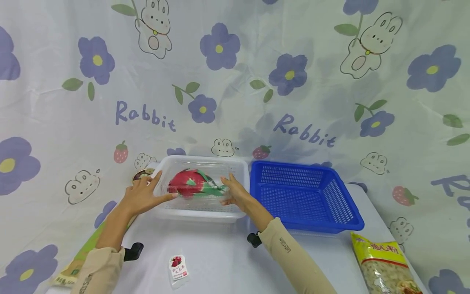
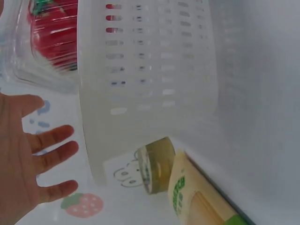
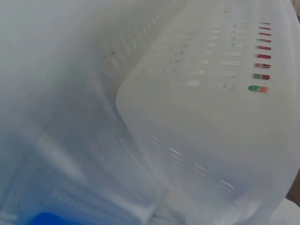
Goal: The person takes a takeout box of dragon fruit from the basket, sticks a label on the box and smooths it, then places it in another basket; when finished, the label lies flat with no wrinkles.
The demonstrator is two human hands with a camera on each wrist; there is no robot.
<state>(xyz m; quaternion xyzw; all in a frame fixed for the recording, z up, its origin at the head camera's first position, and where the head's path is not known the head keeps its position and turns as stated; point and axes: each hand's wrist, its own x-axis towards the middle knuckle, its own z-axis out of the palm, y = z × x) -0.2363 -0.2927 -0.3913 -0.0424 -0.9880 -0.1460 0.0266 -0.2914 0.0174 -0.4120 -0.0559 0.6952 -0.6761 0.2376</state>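
Observation:
A clear plastic box (image 1: pixel 212 167) with a red, green-leaved dragon fruit (image 1: pixel 187 182) inside is over the white basket (image 1: pixel 200 215). In the left wrist view, the box (image 2: pixel 21 72) rises above the basket's rim. At its left end is my left hand (image 1: pixel 141 196), fingers spread and straight, with the thumb tip right by the box. My right hand (image 1: pixel 239 196) grips the box's right end, fingers toward the back and thumb toward the front. The right wrist view shows the basket's perforated wall (image 3: pixel 206 108); the grip is hidden there.
An empty blue basket (image 1: pixel 293 196) stands right of the white one. A yellow-topped food bag (image 1: pixel 385 263) lies at the front right, a small dragon-fruit packet (image 1: pixel 178 269) in front. On the left are a long green-and-cream pack (image 1: pixel 82 259) and a round tub (image 2: pixel 157 164).

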